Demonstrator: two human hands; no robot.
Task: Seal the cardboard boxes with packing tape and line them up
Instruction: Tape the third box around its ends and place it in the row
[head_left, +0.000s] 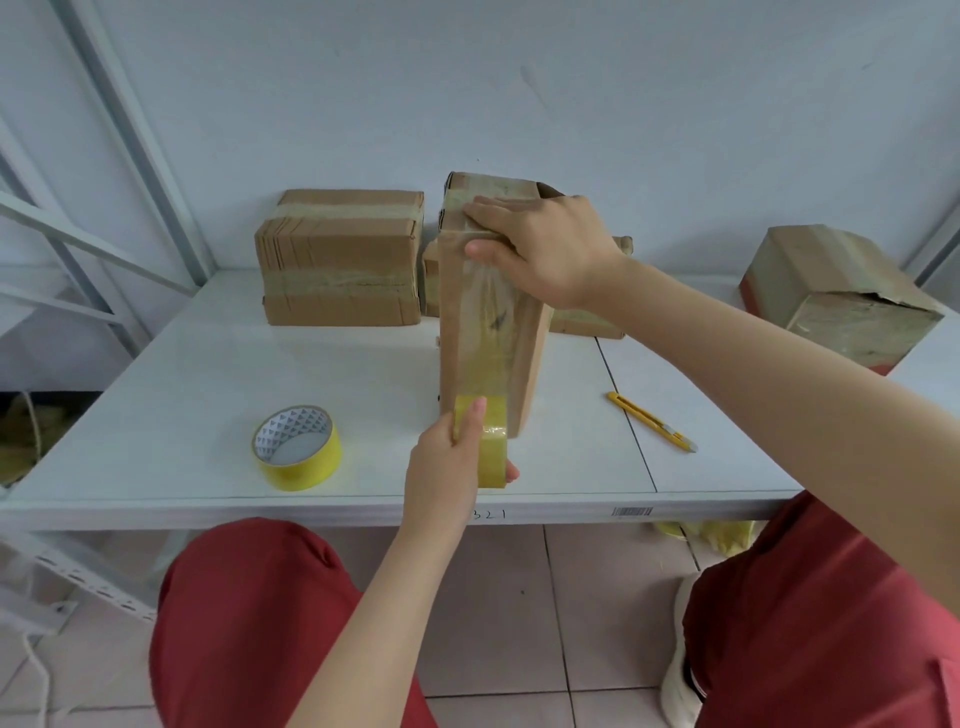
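Note:
A narrow cardboard box (524, 358) stands upright on end in the middle of the white table (197, 374). My right hand (545, 244) rests on its top near edge, fingers straight, thumb against the front face, pressing the tape end down. A strip of clear tape (485, 322) runs down the front face to a yellowish tape roll (488, 441). My left hand (449, 462) grips that roll at the box's foot, near the table's front edge.
A taped box (337, 260) sits at the back left, another (587, 317) lies behind the upright one, and a worn box (836, 296) sits at the far right. A yellow tape roll (297, 447) and a yellow utility knife (652, 421) lie on the table. Metal shelf posts (130, 135) rise at left.

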